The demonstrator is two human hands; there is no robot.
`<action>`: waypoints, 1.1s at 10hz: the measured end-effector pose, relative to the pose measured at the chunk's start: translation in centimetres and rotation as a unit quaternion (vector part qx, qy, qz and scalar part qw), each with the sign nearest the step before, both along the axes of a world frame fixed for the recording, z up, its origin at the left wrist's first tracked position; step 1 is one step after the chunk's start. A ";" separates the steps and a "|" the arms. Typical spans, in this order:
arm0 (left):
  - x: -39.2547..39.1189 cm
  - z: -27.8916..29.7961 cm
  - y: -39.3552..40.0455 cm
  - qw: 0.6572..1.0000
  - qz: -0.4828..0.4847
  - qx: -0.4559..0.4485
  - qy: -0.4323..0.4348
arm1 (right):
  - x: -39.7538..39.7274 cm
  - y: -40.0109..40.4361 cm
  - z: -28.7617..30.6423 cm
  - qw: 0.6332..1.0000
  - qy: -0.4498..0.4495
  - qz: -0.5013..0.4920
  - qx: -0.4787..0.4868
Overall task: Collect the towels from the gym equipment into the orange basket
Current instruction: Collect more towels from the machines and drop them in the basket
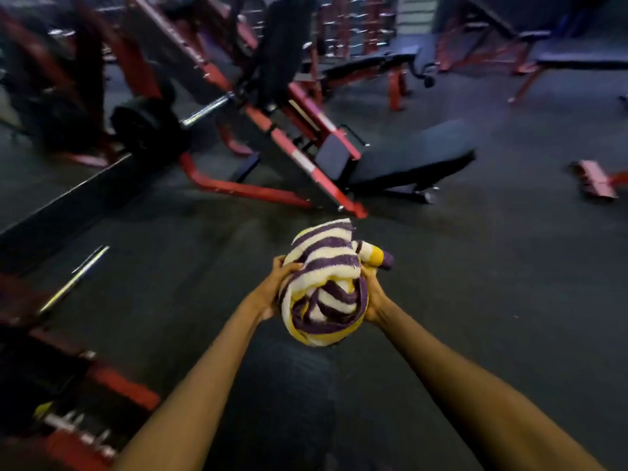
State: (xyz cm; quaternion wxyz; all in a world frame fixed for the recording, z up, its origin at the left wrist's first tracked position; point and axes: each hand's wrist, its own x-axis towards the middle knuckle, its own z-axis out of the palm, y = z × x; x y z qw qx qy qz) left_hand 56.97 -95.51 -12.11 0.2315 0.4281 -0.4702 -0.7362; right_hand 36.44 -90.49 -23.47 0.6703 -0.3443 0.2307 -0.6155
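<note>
Towel [324, 283], striped purple, white and yellow, sits bunched into a ball between both hands, held out over the dark floor [475, 283] just short of the red-framed leg press machine [289, 144]. The left hand [277, 290] and right hand [372, 295] press in on it from either side, fingers curled into the cloth. The orange basket is nowhere in view, so this looks like the carrying step; the next move calls for finding the basket and dropping the bundle in.

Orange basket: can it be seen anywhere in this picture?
No, only the striped towel, held in both hands, gym machines and dark floor show.
</note>
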 end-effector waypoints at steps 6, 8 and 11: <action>-31.9 0.5 31.8 0.895 -0.441 0.071 0.003 | -17.1 43.8 5.5 0.798 -0.034 -0.557 0.229; -37.8 -0.4 48.1 0.838 -0.536 0.094 0.041 | -18.6 60.8 6.5 0.683 -0.063 -0.678 0.267; -43.2 -1.6 69.9 0.707 -0.704 0.060 0.011 | -15.8 82.0 7.5 0.529 -0.168 -0.801 0.226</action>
